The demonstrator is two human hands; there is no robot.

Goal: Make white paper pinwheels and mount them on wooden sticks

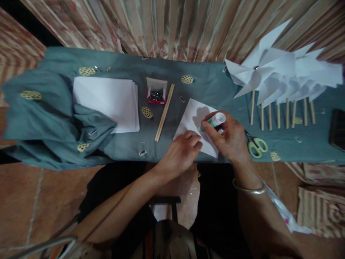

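A white square of paper (188, 117) with crease lines lies turned at an angle on the cloth-covered table in front of me. My left hand (182, 149) rests on its near left part, fingers curled together and pressing the sheet down. In my right hand (230, 135) is a white and green glue stick (216, 120), gripped between thumb and fingers and tilted over the middle of the paper. Its lower end is partly hidden, so contact with the sheet cannot be made out. Green-handled scissors (257, 146) lie just right of my right hand, their blades partly covered.
Left of the paper lie wooden sticks (165, 113), an open red box (156, 97) of small metal pieces and a stack of white paper (106, 99) under bunched green cloth (59, 118). Several paper pinwheels (256, 68) on sticks lie at the right. A dark object (337, 127) sits at the right edge.
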